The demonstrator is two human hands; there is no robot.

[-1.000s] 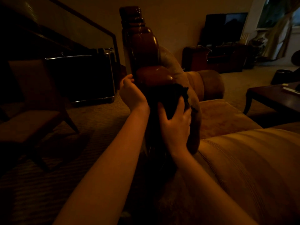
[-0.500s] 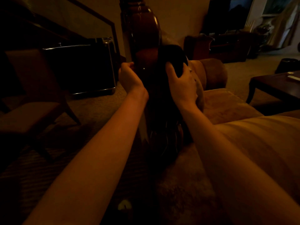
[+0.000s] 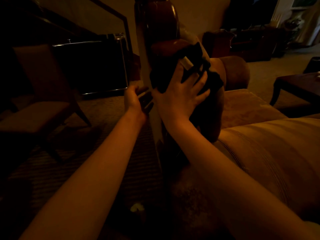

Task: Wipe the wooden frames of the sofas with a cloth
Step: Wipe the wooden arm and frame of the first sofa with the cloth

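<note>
Bare carpet point(image 3: 103, 110) lies open left of the wooden frame point(image 3: 156, 23). A chair point(image 3: 39, 104) and dark cabinet point(image 3: 90, 66) bound it; sofa cushions point(image 3: 259, 144) fill the right.

Glossy wooden frame point(image 3: 156, 19), matt cloth point(image 3: 195, 54)

Dim amber light is washing the room; daylight is entering at one o'clock, shadows are swallowing nine o'clock, edges are bending, and details are perhaps motion-blurred.
</note>
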